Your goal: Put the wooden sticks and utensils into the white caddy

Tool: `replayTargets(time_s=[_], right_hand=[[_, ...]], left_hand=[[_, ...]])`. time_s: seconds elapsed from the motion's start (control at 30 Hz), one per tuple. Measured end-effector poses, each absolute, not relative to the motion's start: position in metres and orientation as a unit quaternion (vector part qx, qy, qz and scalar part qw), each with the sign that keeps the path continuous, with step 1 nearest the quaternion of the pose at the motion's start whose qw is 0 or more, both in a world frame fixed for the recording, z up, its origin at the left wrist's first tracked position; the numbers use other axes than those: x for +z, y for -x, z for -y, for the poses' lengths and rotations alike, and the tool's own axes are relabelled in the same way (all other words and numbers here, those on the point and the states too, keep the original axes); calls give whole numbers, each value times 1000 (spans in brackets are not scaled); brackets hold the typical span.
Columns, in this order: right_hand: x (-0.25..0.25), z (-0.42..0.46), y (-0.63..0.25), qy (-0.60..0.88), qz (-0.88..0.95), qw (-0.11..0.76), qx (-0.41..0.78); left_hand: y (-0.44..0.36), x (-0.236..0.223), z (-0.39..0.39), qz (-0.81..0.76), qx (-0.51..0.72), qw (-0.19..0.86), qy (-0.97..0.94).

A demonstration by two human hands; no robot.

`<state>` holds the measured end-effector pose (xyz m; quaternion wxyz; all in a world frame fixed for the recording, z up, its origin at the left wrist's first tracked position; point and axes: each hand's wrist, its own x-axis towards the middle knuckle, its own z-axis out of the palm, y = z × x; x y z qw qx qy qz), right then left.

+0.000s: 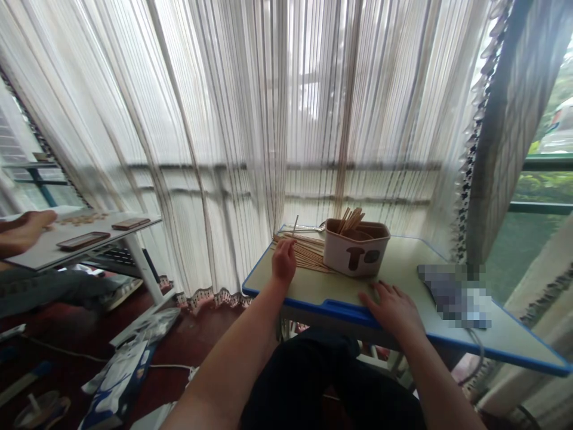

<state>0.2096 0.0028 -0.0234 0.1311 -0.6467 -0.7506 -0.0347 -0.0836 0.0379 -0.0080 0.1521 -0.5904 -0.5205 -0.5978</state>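
Note:
My left hand [284, 263] is closed over the left side of the desk, with a thin greyish stick [296, 226] standing up from its fingers. Its lower end is hidden in the fingers, and I cannot tell its exact kind. Beside and behind this hand, several long wooden chopsticks [308, 254] lie spread on the desk. To their right stands a white container [353, 254] with a brown rim and inner divider. A bunch of chopsticks [351, 220] leans upright inside it. My right hand [396, 304] rests on the desk's front edge, fingers spread and holding nothing, just in front of the container.
The desk [412, 254] has a blue edge. A blurred-out object [454, 295] lies at its right, with a cable. At far left, another person's hand [27, 233] is over a white table [45, 254] with small pieces and two trays. Curtains hang behind.

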Motion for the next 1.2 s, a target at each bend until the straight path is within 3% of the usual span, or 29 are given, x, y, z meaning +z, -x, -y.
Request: replayTargets(time_s=[0.63, 1.0, 1.2], right_hand=[[-25, -3, -209, 647, 748, 138, -50], [-24, 3, -209, 639, 751, 153, -61], [-29, 1, -211, 639, 749, 164, -70]], left_hand=[[76, -1, -31, 540, -572, 171, 594], [17, 97, -37, 434, -684, 19, 585], [12, 120, -68, 421, -681, 55, 596]])
